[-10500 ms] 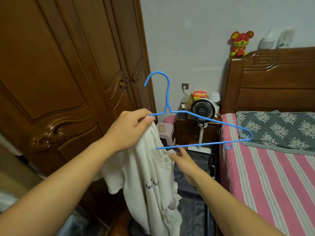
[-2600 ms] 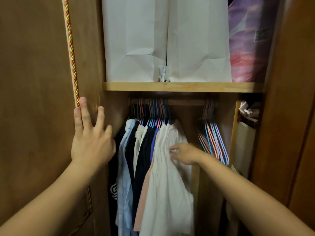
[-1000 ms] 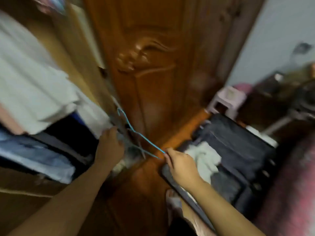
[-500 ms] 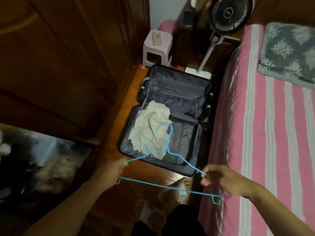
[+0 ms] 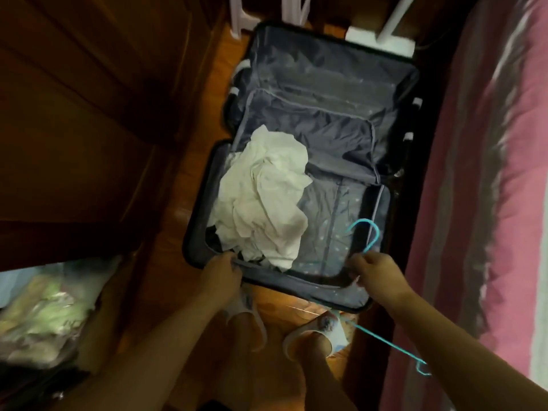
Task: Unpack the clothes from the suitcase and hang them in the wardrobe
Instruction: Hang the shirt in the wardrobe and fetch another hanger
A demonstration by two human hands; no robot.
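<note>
The person is bending over the open suitcase (image 5: 299,179) on the floor, going for the next garment, I would say. The right hand (image 5: 372,269) is curling round a blue hanger (image 5: 369,235), its hook poking up over the lining. The left hand (image 5: 222,274) is reaching at the suitcase's near rim; whether it is gripping anything I cannot tell. The crumpled white clothes (image 5: 264,203) are lying in the left half of the suitcase, just beyond the left hand and apart from the right. Next, probably, comes lifting one piece free and threading the hanger through it.
</note>
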